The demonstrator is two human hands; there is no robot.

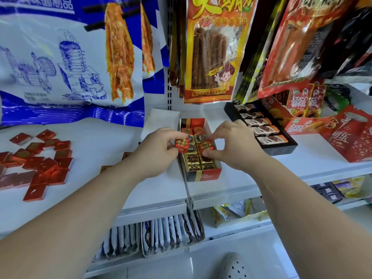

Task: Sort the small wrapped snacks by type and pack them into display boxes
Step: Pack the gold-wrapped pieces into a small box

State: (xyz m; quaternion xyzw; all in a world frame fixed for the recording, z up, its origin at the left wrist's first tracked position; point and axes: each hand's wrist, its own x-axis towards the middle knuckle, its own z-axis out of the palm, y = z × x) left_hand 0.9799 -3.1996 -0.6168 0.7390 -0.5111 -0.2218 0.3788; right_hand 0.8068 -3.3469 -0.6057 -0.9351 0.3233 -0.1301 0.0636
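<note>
A narrow red and black display box (202, 176) stands on the white shelf and holds two rows of gold-wrapped squares with two red ones at its far end. My left hand (159, 147) pinches a red-wrapped snack (181, 145) at the box's left rim. My right hand (234, 144) pinches another red-wrapped snack (205, 146) over the right row. A pile of loose red squares (40, 160) lies far left on the shelf.
A black tray of brown bars (261, 127) sits right of the box, with red cartons (350, 135) beyond. Large snack bags (213, 49) hang above. An open white box (161, 121) stands behind my left hand. The lower shelf holds upright packets (161, 236).
</note>
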